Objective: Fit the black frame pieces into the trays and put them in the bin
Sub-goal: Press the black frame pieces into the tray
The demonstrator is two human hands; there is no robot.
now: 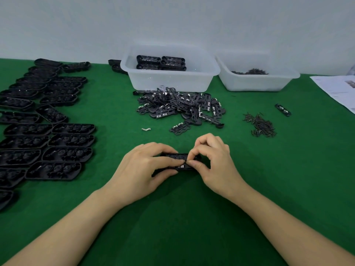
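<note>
Black oval plastic tray mostly hidden under both hands, white paper sheets cut off at right edge, left-edge black trays cropped

Two clear plastic bins are standing at the back; four filled trays are showing in the nearer one; roughly two dozen empty trays are lying at the left; frame pieces and screws are lying heaped, uncountable; two hands, one tray between them.

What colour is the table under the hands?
Green: the table has a plain green cover, seen from the head camera.
</note>
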